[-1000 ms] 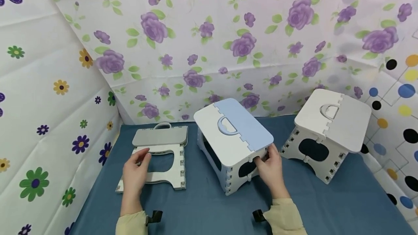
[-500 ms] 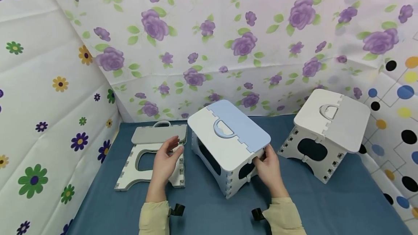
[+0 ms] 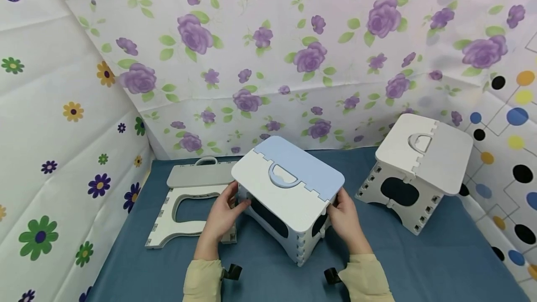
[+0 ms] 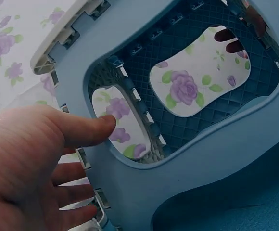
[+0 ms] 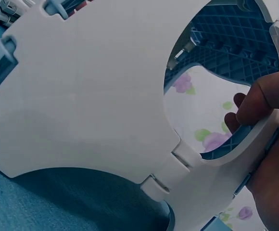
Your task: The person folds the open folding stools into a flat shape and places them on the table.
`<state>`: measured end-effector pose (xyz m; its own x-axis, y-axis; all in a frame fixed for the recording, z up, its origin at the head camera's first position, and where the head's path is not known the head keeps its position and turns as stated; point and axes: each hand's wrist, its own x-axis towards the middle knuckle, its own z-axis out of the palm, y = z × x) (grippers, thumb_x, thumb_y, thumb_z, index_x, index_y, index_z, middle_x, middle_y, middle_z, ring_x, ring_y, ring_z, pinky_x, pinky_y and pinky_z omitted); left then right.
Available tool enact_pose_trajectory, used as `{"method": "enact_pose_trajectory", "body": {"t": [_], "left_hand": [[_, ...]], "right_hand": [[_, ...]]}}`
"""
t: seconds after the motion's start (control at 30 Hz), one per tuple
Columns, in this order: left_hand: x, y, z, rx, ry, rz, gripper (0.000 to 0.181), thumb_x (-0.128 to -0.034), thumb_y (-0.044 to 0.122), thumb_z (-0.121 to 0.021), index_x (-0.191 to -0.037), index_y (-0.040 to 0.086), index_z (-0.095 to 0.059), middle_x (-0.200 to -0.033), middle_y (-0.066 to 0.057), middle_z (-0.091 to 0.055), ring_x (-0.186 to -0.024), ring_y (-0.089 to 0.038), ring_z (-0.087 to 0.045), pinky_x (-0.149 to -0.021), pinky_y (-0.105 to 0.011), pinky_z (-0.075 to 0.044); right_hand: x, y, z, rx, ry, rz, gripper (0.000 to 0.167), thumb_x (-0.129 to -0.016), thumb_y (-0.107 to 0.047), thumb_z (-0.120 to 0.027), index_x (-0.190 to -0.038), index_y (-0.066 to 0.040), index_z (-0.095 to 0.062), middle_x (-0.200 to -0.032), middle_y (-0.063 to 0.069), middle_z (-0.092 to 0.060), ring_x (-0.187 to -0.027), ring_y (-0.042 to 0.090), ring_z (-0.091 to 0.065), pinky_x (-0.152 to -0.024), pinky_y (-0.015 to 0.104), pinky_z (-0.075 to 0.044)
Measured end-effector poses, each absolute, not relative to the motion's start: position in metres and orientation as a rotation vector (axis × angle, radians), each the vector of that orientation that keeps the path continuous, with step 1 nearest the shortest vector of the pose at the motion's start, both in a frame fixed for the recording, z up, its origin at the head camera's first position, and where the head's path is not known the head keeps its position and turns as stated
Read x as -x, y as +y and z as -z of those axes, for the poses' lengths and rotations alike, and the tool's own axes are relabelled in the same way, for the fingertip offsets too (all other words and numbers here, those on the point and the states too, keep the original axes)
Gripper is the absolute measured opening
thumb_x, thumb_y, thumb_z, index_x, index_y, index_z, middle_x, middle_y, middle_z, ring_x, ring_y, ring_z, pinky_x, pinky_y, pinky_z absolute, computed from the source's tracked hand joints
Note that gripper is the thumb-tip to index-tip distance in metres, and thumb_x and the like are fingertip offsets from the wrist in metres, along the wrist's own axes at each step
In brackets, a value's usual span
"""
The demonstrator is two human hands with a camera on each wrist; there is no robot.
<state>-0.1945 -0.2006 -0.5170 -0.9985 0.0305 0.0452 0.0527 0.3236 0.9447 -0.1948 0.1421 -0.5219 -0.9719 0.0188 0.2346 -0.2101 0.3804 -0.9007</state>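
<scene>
In the head view a folding step stool (image 3: 256, 171) stands unfolded at the middle, turned at an angle, with a white and light blue top and a blue carry handle. My left hand (image 3: 220, 218) holds its left corner; in the left wrist view the thumb (image 4: 89, 131) lies over the blue side panel's edge, and the other fingers are behind the post. At the right end my right hand (image 3: 347, 220) grips the white end panel (image 5: 91, 96), with fingertips reaching into its oval opening in the right wrist view. Part of the right hand is out of that frame.
Left of the stool lies a grey and white stool (image 3: 190, 178), folded flat, partly behind my left hand. A second unfolded white and grey stool (image 3: 450, 153) stands at the right. Flowered cloth (image 3: 268, 73) hangs behind the blue tablecloth (image 3: 423, 264).
My left hand has moved right from over the flat stool and taken hold of the middle stool's left corner. The middle stool has turned and shifted slightly left and nearer. The right hand keeps its grip.
</scene>
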Motion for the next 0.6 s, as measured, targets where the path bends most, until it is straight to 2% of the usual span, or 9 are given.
{"method": "enact_pose_trajectory", "body": {"t": [0.23,0.4,0.6], "left_hand": [[0.1964,-0.1971,0.5205,0.135,-2.531,1.856,0.064,-0.1063,0.019,-0.071,-0.164,0.013,-0.043,-0.162,-0.020,-0.047,-0.148,-0.043,-0.045,-0.113,-0.059,-0.045],[0.1979,-0.1955,0.5226,0.174,-2.539,1.831,0.060,-0.1096,0.013,-0.064,-0.165,0.011,-0.041,-0.161,-0.021,-0.047,-0.150,-0.040,-0.044,-0.116,-0.058,-0.042],[0.1976,-0.1939,0.5221,0.169,-2.549,1.807,0.063,-0.1084,0.008,-0.064,-0.166,0.010,-0.038,-0.160,-0.021,-0.048,-0.150,-0.039,-0.044,-0.116,-0.059,-0.041]], "right_hand": [[0.1959,0.1458,0.5210,-0.231,-2.434,-1.697,0.043,-0.105,0.003,-0.055,-0.148,-0.002,-0.053,-0.088,0.009,-0.056,-0.072,0.021,-0.051,-0.063,0.033,-0.042],[0.1965,0.1478,0.5201,-0.283,-2.426,-1.758,0.046,-0.106,0.002,-0.055,-0.152,-0.001,-0.048,-0.100,0.012,-0.060,-0.075,0.019,-0.051,-0.063,0.034,-0.043],[0.1944,0.1480,0.5191,-0.273,-2.429,-1.780,0.044,-0.106,0.001,-0.055,-0.150,-0.003,-0.049,-0.092,0.010,-0.057,-0.068,0.020,-0.049,-0.060,0.034,-0.043]]}}
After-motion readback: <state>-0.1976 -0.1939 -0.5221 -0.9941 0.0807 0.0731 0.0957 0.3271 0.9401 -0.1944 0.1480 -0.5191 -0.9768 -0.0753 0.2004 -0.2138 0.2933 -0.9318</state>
